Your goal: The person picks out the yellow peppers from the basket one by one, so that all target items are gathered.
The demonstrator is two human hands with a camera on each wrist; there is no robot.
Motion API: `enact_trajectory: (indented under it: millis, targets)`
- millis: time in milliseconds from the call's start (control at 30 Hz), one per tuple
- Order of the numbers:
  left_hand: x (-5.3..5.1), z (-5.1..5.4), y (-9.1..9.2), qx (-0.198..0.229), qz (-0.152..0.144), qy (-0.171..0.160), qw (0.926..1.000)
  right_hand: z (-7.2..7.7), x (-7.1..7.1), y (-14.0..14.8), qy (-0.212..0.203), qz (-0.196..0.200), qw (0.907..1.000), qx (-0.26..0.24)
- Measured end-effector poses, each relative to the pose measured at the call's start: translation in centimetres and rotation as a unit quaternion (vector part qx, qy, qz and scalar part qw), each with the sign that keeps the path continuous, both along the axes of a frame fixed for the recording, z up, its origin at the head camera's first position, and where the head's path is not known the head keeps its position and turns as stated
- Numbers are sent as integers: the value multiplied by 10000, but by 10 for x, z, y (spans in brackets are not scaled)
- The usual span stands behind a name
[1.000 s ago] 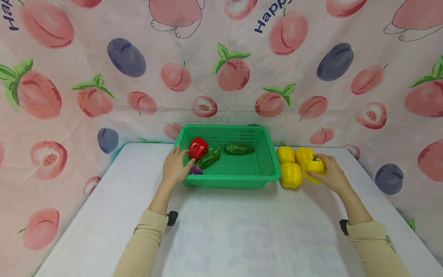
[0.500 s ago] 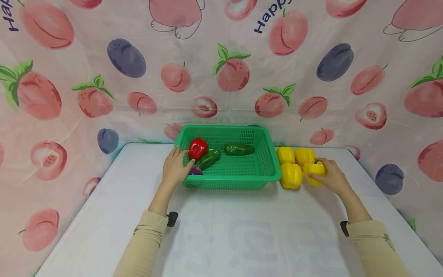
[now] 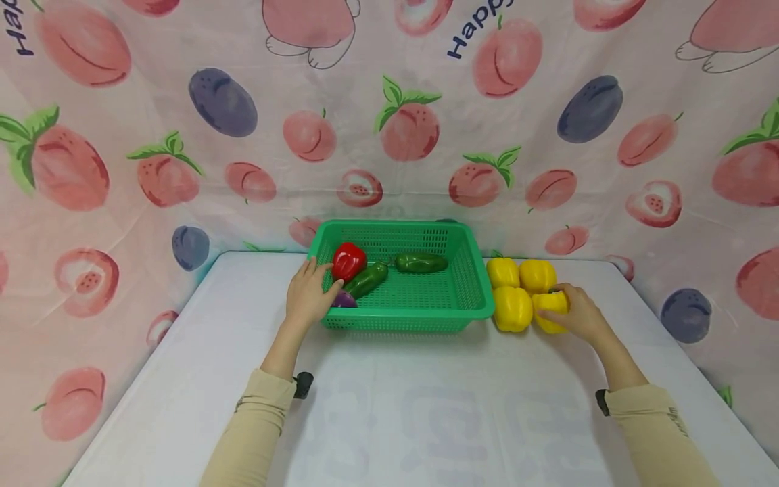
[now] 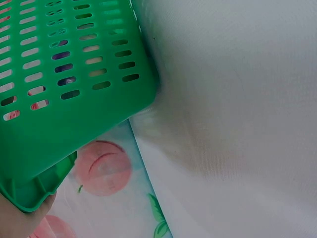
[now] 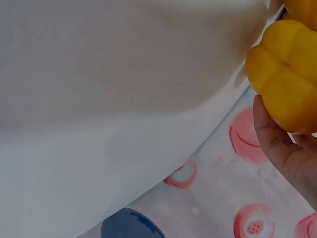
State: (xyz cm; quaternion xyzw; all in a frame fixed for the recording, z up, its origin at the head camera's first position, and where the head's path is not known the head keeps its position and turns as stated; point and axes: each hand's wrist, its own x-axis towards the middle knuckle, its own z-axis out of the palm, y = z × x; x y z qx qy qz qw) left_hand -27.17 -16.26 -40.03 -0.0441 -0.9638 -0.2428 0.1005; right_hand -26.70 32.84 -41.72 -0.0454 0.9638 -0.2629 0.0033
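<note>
My left hand (image 3: 310, 292) grips the left rim of a green plastic basket (image 3: 409, 313), its thumb and fingers reaching over the edge. Inside lie a red bell pepper (image 3: 349, 262), two long green peppers, one near the hand (image 3: 367, 281) and one farther right (image 3: 420, 262), and a purple vegetable (image 3: 344, 299) partly hidden by the rim. To the basket's right, my right hand (image 3: 582, 314) holds a yellow bell pepper (image 3: 550, 313) between thumb and fingers. That same pepper (image 5: 285, 74) shows its lobed underside in the right wrist view.
Other yellow bell peppers stand close by: one at the front (image 3: 512, 309), one behind it (image 3: 502, 272) and one at back right (image 3: 538, 275). All sit on a white-covered table (image 3: 426, 406). A fruit-printed cloth (image 3: 389, 101) hangs behind and at the sides.
My right hand has brought the yellow bell pepper down and toward me, in line beside the front one. The left hand and the basket have stayed put.
</note>
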Motion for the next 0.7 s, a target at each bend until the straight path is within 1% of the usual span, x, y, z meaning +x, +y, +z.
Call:
enact_trajectory:
  millis: [233, 400, 700]
  targets:
    - [0, 1, 0, 19, 30, -28, 10000, -5, -4, 2, -112, -116, 9998, -109]
    - [1, 1, 0, 29, 33, -48, 10000, -7, -5, 2, -171, -112, 9997, -136]
    - [1, 0, 0, 65, 26, -61, 10000, -6, -5, 0, -362, -164, 9991, -123]
